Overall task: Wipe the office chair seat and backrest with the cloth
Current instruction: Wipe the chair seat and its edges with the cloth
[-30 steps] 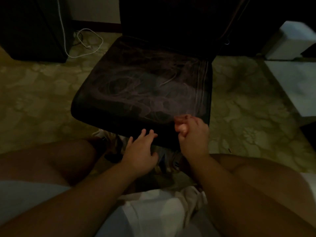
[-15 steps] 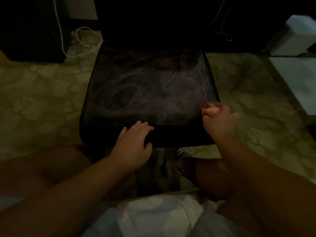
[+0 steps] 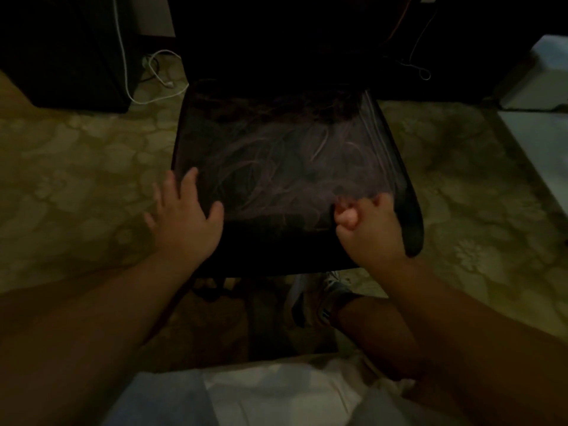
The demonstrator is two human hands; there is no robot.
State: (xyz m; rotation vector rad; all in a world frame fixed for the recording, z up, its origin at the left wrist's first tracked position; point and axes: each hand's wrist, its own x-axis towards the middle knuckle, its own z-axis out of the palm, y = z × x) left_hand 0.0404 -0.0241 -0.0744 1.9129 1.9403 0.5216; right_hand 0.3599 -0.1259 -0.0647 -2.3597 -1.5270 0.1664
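left hand flat on seat, right hand fisted

A dim room in a home is showing here; a floral-patterned floor is spreading underneath; a white cable is trailing beside dark furniture; an office chair seat is standing in the middle.

Black chair seat streaked with faint purplish swirls; floor olive-yellow with a pale flower-like pattern; white cable on it; white box at right
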